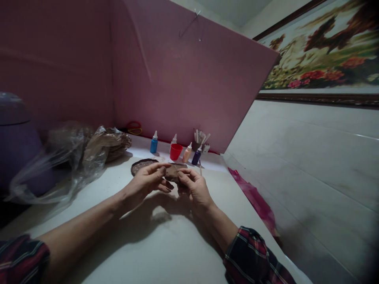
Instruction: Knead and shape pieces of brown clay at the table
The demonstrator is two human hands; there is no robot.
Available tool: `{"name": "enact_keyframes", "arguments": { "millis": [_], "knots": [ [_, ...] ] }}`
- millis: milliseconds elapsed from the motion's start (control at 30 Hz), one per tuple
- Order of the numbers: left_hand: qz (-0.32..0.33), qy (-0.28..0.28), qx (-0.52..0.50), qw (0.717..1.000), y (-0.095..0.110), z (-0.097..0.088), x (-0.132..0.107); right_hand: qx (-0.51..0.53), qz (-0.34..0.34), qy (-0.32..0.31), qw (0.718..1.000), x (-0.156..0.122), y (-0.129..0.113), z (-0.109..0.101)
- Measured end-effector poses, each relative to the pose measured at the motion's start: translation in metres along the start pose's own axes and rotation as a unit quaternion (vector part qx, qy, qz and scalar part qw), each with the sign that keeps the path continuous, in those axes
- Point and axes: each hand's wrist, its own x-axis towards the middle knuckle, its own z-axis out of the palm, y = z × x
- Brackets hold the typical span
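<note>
Between my two hands, raised over the white table (127, 252), is a flat slab of brown clay (173, 172). My left hand (148, 177) pinches its left edge between thumb and forefinger, the other fingers curled below. With thumb and fingers, my right hand (195, 187) grips the slab's right side. Just behind my left hand lies a dark round shallow clay dish (139, 165) with a raised rim, partly covered by that hand. A thin stick (200, 167) is beyond my right hand.
At the back stand a blue bottle (154, 144), a red cup (176, 151), a peach bottle (187, 154), a dark blue bottle (196, 156) and a holder of tools (199, 140). Wrapped clay in a plastic bag (103, 144) sits left, near scissors (134, 127). A pink panel (189, 79) rises behind.
</note>
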Motion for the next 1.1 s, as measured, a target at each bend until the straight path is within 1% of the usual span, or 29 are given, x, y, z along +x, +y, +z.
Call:
{"name": "enact_keyframes", "arguments": {
  "millis": [100,167,267,367,600,867,967,1100],
  "knots": [
    [0.046,0.001,0.072,0.996,-0.004,-0.002,0.001,0.036,0.024,-0.011,0.999,0.000,-0.002,0.001],
    [0.069,0.012,0.101,0.992,-0.005,-0.003,0.001,0.046,0.035,-0.020,0.998,0.000,-0.001,0.001],
    [0.090,0.035,0.121,0.988,-0.006,-0.002,0.001,0.044,0.047,-0.027,0.998,0.000,0.000,0.001],
    [0.099,0.057,0.130,0.985,-0.006,0.000,0.000,0.040,0.044,-0.028,0.998,-0.001,0.000,0.002],
    [0.092,0.083,0.101,0.987,-0.007,0.004,0.000,0.032,0.031,-0.014,0.999,-0.003,-0.005,0.003],
    [0.080,0.088,0.091,0.989,-0.009,0.006,-0.001,0.008,-0.004,0.013,1.000,-0.002,-0.002,0.002],
    [0.072,0.083,0.088,0.990,-0.011,0.002,0.000,-0.001,-0.026,0.008,1.000,-0.002,0.001,0.002],
    [0.054,0.056,0.100,0.992,-0.011,-0.004,0.003,-0.031,-0.066,0.017,0.997,0.000,0.004,0.000]
  ]
}}
